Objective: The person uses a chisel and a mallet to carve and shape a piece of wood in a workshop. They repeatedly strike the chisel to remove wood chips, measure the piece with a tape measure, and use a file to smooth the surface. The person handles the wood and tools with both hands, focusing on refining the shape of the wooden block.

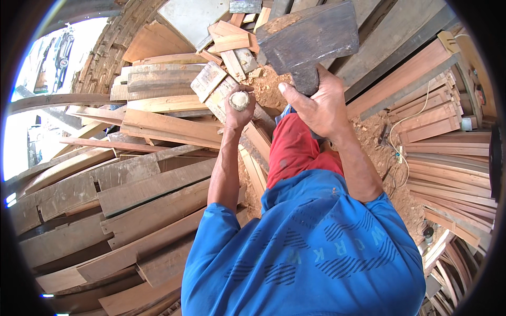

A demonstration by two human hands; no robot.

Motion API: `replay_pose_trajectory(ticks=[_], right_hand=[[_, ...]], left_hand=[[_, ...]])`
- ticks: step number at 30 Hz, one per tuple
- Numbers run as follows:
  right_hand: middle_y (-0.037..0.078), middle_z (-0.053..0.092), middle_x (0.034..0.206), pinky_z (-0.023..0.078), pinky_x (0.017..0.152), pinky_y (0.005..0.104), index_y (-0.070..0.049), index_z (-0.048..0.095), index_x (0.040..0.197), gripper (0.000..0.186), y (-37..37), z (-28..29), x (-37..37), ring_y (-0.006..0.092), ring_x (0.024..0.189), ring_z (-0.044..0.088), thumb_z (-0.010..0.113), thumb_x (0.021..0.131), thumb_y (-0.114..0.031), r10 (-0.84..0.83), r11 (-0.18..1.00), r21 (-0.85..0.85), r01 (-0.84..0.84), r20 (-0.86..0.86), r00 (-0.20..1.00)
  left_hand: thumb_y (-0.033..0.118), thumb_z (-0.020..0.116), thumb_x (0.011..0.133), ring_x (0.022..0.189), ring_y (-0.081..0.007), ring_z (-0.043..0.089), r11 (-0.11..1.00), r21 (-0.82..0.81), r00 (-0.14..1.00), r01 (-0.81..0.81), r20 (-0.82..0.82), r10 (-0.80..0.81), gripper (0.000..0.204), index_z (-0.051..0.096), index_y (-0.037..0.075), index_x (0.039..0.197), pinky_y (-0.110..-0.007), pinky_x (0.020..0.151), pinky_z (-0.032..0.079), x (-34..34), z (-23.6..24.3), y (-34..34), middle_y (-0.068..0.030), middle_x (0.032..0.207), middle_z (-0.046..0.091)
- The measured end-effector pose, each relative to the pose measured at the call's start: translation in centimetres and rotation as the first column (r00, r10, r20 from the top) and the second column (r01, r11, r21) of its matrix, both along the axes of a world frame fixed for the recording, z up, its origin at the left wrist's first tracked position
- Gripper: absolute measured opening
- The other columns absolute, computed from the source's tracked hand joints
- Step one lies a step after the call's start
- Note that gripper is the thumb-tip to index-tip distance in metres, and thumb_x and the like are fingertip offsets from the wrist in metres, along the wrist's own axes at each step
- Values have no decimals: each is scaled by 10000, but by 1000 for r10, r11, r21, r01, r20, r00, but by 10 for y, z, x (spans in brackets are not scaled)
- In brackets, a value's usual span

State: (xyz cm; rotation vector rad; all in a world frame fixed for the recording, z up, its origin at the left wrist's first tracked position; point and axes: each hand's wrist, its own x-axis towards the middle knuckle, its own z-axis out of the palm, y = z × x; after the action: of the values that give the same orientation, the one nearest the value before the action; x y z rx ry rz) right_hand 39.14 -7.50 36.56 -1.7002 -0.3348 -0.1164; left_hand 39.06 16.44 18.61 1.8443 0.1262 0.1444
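Observation:
My left hand (235,118) is wrapped round a thick wooden stick (240,100), seen end-on with its pale, rough round end facing up. In my right hand (322,108) is a cleaver-like tool (311,41) with a broad, dark, worn blade. The fingers close round its short dark handle, thumb stretched along the side. The blade rises ahead of the hand, above and right of the stick, apart from it. Behind my left hand lies a whitish-stained board (213,87). Most of the stick's length is hidden beneath the fist.
Stacked planks (153,195) fill the left side. More boards (448,168) are piled at the right, with a pale cord (407,120) hanging by them. Wood offcuts (232,42) lie ahead on sawdust (270,87). A light panel (192,18) leans at the far side.

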Motion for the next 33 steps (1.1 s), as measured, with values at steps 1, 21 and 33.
replay_pose_trajectory(ticks=[1, 21, 33], right_hand=[[113, 740, 932, 558, 761, 328, 34, 669, 1093, 284, 2, 3, 0, 154, 831, 687, 742, 888, -149, 8, 1000, 5, -8, -19, 1000], [218, 707, 838, 558, 741, 483, -38, 656, 1163, 412, 32, -63, 9, 396, 815, 709, 752, 817, -240, 279, 635, -702, -323, -181, 943], [213, 707, 821, 564, 731, 491, -71, 645, 1195, 432, 35, -88, 2, 417, 780, 711, 728, 797, -216, 330, 536, -785, -310, -143, 933]], left_hand=[[47, 693, 877, 737, -82, 609, 1000, 25, 999, -6, 40, 5, 103, 704, 38, 978, -249, 693, 504, 1, -3, 2, -7, 798, 652], [83, 698, 868, 849, -230, 655, 947, 320, 935, 10, 332, -122, 243, 660, 27, 1102, -366, 770, 534, -37, -20, 2, -95, 928, 694], [34, 701, 874, 762, -179, 681, 952, 293, 958, 93, 235, -166, 201, 638, 14, 1064, -351, 682, 560, -45, -41, 19, -74, 906, 697]])
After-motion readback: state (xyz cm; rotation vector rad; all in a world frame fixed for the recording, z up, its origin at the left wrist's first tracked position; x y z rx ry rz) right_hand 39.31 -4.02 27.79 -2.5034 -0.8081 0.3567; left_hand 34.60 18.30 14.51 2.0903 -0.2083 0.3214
